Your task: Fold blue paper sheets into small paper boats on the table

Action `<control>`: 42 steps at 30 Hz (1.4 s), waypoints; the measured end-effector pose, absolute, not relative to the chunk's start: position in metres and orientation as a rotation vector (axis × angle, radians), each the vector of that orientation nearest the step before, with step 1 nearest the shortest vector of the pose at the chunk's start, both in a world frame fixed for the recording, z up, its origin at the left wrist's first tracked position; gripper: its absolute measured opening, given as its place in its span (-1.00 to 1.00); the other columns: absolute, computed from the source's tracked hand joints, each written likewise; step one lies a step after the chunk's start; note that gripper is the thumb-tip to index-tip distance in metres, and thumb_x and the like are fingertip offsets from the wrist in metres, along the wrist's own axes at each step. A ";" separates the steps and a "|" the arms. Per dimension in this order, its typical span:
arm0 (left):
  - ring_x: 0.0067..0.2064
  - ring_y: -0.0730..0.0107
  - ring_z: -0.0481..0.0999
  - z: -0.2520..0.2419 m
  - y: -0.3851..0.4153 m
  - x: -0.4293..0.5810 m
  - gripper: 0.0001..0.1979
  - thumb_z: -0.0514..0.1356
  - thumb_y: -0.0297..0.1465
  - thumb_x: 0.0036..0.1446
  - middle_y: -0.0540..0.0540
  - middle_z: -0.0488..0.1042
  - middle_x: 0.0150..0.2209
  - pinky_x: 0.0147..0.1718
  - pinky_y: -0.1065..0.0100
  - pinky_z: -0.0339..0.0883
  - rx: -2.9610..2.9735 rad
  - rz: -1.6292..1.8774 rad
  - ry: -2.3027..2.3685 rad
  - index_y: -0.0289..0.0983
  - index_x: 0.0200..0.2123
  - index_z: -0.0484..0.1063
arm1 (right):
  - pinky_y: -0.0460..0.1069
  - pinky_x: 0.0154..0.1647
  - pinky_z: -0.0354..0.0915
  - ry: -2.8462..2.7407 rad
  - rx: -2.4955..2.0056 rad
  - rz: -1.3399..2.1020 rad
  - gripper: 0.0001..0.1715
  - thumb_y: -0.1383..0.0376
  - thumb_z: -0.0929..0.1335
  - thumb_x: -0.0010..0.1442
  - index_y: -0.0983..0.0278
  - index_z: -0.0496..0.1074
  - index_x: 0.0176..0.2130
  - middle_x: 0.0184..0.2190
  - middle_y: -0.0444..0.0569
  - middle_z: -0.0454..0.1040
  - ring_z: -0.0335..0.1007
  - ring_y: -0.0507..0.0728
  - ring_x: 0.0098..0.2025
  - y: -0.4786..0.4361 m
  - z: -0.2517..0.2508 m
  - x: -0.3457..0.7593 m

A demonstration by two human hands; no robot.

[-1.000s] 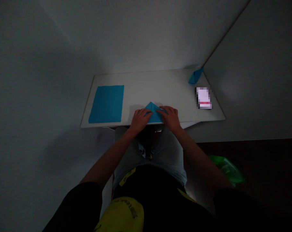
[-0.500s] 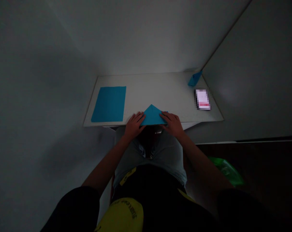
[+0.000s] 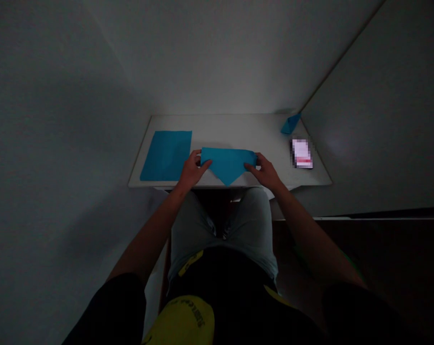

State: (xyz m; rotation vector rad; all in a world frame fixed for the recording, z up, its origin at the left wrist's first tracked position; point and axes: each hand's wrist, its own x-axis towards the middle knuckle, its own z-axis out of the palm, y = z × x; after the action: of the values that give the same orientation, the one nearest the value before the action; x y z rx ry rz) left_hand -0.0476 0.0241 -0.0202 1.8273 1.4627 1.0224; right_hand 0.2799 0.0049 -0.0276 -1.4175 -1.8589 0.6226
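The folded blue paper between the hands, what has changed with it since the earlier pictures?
The folded blue paper has turned: its tip, before on the far side, is now nearest. The left hand and right hand, earlier laid on it, now pinch its two ends. The flat blue sheet, small folded piece and pixelated device stayed in place.

The folded paper (image 3: 227,160) is plain blue and creased into a broad band that narrows to a blunt triangular point in the middle. Its long, nearly straight edge faces away from the person; the point faces toward them, close to the near edge of the bench (image 3: 245,132). The left end sits in the left fingers (image 3: 205,166), the right end in the right fingers (image 3: 251,168), where the far corner bends slightly. Whether its underside touches the bench is unclear.
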 end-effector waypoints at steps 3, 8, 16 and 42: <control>-0.23 0.24 0.63 -0.029 0.040 -0.047 -0.44 0.37 -0.23 0.30 -0.04 0.63 -0.28 -0.16 0.24 0.47 1.865 0.902 1.589 -0.23 0.27 0.32 | 0.15 -0.14 0.50 -1.902 -1.441 0.643 -0.23 -0.11 0.38 0.35 0.18 0.31 0.36 -0.15 0.02 0.67 0.60 0.28 -0.19 0.028 -0.042 0.277; -0.05 0.12 0.62 -0.049 0.037 -0.042 -0.36 0.42 -0.29 0.23 -0.13 0.60 -0.12 0.03 0.13 0.45 1.982 0.725 1.786 -0.23 0.31 0.32 | 0.19 -0.05 0.49 -1.989 -1.621 0.483 -0.16 0.05 0.38 0.31 0.23 0.26 0.46 -0.16 0.06 0.64 0.58 0.31 -0.14 0.041 -0.074 0.267; 0.35 0.04 0.46 -0.053 0.019 -0.048 -0.70 0.21 -0.33 0.45 -0.21 0.56 0.27 0.36 -0.05 0.29 2.353 0.637 1.497 -0.14 0.16 0.58 | 0.34 0.32 0.26 -2.354 -1.355 0.283 -0.55 0.17 0.27 0.51 0.03 0.55 0.26 0.37 0.03 0.48 0.35 0.34 0.39 0.021 -0.067 0.271; 0.20 0.08 0.58 -0.039 0.030 -0.073 -0.62 0.46 -0.26 0.21 -0.17 0.63 0.13 0.23 0.08 0.42 2.417 0.370 1.169 -0.12 0.08 0.61 | 0.26 0.19 0.38 -2.454 -1.243 0.512 -0.55 -0.01 0.42 0.41 0.04 0.60 0.19 0.16 0.07 0.59 0.52 0.33 0.15 0.002 -0.061 0.306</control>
State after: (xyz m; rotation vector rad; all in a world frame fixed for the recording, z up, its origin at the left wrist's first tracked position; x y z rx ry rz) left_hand -0.0729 0.0300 -0.0385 2.4169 1.1694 0.3696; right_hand 0.3061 0.0017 -0.0613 -1.2429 -2.4542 0.5115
